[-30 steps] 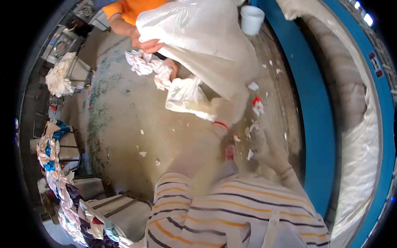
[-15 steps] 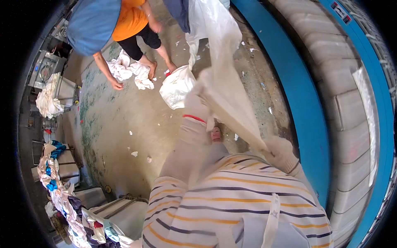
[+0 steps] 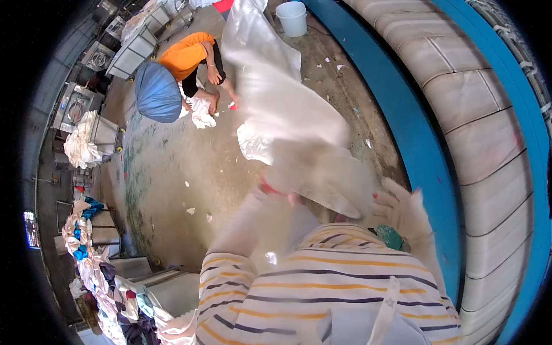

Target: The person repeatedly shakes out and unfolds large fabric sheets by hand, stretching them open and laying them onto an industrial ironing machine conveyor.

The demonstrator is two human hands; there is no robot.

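A long white cloth sheet stretches from the top of the view down to just before my striped front, its near end blurred. My left hand is at the sheet's near left end, past a red band on the arm; motion smear and cloth hide its fingers. To the right, my right hand has its fingers spread beside the sheet's right edge, with nothing seen in them. A dark green object shows by my right wrist.
A person in an orange top and blue cap crouches at a white cloth pile. Along the right runs a blue machine edge with a padded roller. Laundry carts line the left. A white bucket stands at the top.
The sheet has spread out wider and flatter across the floor. My right hand has opened away from the cloth. The other person has crouched lower, and the view has shifted.
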